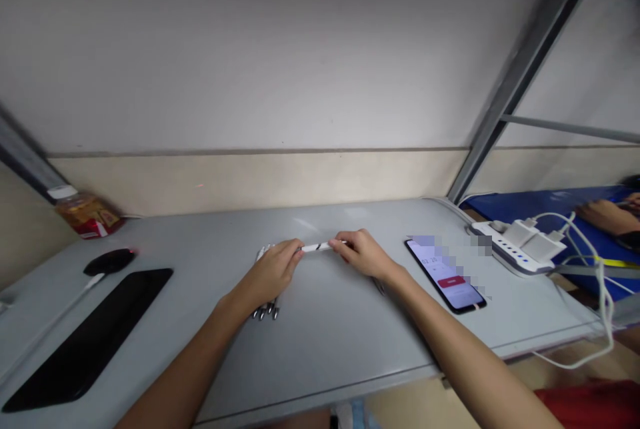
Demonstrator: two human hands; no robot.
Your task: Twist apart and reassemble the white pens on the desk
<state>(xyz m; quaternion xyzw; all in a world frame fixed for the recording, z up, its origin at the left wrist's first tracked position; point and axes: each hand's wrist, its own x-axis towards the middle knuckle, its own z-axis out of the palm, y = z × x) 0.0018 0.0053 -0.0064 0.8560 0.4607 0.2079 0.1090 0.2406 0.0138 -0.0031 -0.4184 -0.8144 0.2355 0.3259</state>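
Over the middle of a grey table [325, 335], both my hands grip one white pen [318, 247] that lies level between them. My left hand [273, 271] is closed on its left end. My right hand [361, 252] pinches its right end. Under my left hand lie several more white pens [266, 310], their metal tips pointing toward me.
A phone [447, 275] with a lit screen lies to the right of my right hand. A white power strip [515, 247] with plugged chargers and cables sits at the right edge. At left are a black pad [90, 335], a black mouse [110, 261] and a bottle [87, 213]. Another person's arm [607, 214] shows far right.
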